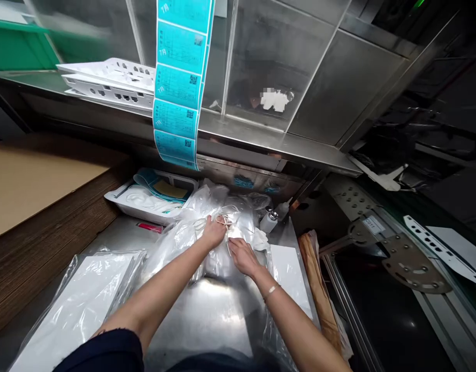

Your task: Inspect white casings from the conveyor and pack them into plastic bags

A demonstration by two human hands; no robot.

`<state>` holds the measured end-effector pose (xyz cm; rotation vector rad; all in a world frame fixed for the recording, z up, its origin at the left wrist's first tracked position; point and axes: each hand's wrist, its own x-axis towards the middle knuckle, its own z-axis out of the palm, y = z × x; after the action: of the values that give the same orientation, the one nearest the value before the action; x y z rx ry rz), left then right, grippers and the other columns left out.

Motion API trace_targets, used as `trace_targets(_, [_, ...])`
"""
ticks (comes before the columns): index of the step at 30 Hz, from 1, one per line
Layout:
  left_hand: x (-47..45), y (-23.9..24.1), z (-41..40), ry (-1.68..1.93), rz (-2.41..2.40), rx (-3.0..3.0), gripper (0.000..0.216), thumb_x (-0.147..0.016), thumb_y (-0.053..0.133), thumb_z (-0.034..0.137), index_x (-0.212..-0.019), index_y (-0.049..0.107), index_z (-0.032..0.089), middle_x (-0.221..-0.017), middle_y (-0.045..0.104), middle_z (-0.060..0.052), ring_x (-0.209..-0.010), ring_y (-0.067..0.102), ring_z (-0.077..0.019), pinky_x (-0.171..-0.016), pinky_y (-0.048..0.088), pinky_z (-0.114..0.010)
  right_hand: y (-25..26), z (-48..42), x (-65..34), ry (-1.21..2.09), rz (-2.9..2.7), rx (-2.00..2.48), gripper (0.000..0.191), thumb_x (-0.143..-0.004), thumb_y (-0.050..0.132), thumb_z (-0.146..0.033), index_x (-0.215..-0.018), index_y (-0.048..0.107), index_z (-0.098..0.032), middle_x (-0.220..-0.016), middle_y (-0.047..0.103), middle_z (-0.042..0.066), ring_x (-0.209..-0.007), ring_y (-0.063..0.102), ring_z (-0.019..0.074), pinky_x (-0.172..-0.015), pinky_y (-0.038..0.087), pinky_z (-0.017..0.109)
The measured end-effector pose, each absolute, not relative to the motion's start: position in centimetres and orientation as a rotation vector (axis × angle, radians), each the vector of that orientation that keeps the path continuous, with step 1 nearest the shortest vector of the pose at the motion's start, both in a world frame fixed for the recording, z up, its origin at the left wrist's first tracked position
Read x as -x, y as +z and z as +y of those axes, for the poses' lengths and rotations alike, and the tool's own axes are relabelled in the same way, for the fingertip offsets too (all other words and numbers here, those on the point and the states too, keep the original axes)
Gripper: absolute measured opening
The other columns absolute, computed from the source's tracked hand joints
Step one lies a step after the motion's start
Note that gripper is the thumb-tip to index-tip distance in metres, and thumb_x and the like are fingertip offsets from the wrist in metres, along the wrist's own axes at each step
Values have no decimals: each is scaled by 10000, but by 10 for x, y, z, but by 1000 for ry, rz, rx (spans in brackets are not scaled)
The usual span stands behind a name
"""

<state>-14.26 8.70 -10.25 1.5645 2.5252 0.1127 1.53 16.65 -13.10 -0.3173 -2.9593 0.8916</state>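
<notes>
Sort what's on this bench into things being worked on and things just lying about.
In hand: left hand and right hand on the clear plastic bags, white cord loops.
Lying about: blue label strip, white tray, red pen, cardboard stack, small white bottle, bagged white sheets.

The desk (pixel 206 320) is brushed metal, smooth with a dull sheen. The bag (pixel 191 227) is thin clear plastic, glossy and crinkled. The label strip (pixel 179 77) is glossy turquoise paper. The cardboard stack (pixel 32 181) is matt brown, rough-edged. The tray (pixel 121 199) is smooth white plastic.
</notes>
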Motion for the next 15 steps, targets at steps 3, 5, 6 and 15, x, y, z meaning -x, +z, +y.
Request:
trace_targets(3, [165,-81,97,121,2529,-1570,356,-857,473,113,-1186,586,188,-1329,526,-117,-1220,470,-268,-1047,245,-535,-132,172,33,855,-3002,587,466,-914,411,-301,-1367,415,-192,-1471,353,98,-1336,283,267,-1013,314,488])
trace_targets(5, [160,-69,93,142,2545,-1567,341,-849,438,108,-1130,619,175,-1229,603,-140,-1136,543,-267,-1032,252,-535,-132,179,63,839,-2937,788,487,-910,425,-334,-1373,394,-188,-1472,342,114,-1334,279,273,-1019,301,496])
trace_targets(6, [152,-67,88,161,2558,-1567,341,-865,408,131,-1130,618,174,-1210,616,-140,-1128,550,-262,-1040,237,-533,-132,183,75,825,-2898,876,482,-911,416,-325,-1372,391,-184,-1461,353,125,-1320,299,276,-1015,306,494])
trace_targets(15, [95,-115,78,185,2669,-1331,532,-848,400,233,-1377,416,181,-1418,421,-158,-1349,280,-310,-1028,241,-533,-131,219,75,895,-2952,862,493,-824,469,-140,-1316,483,-129,-1417,411,130,-1296,365,259,-1050,320,346])
